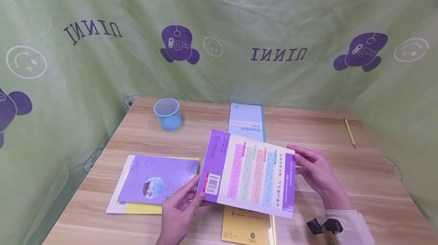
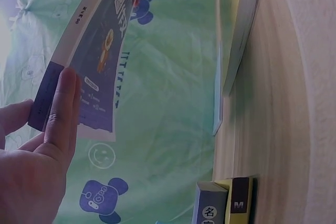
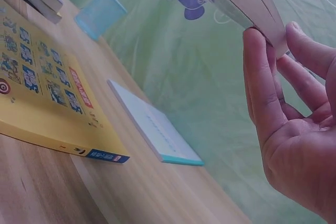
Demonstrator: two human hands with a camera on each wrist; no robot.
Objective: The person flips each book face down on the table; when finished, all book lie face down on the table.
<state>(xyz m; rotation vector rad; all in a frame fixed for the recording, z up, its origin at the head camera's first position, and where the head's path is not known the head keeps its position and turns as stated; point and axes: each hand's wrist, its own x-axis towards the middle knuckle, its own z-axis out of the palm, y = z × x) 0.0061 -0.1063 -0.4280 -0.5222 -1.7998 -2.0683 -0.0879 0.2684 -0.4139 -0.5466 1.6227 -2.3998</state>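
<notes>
Both hands hold a book (image 1: 253,176) with a purple and white back cover up off the table. The left hand (image 1: 181,207) pinches its left corner, thumb on top and fingers beneath. At the opposite end the right hand (image 1: 316,173) grips the edge between thumb and fingers. In the left wrist view the spine and the dark front cover of the book (image 2: 97,56) show. Below it lies a yellow book (image 1: 248,226), partly covered in the head view. A pale blue Gambit notebook (image 1: 246,119) lies behind, its near end hidden by the held book.
To the left lies a stack with a purple book (image 1: 159,176) on top of a yellow one. A light blue mesh cup (image 1: 168,115) stands at the back left. A pencil (image 1: 349,133) lies at the far right. Green curtain (image 1: 219,17) surrounds the wooden table (image 1: 342,184).
</notes>
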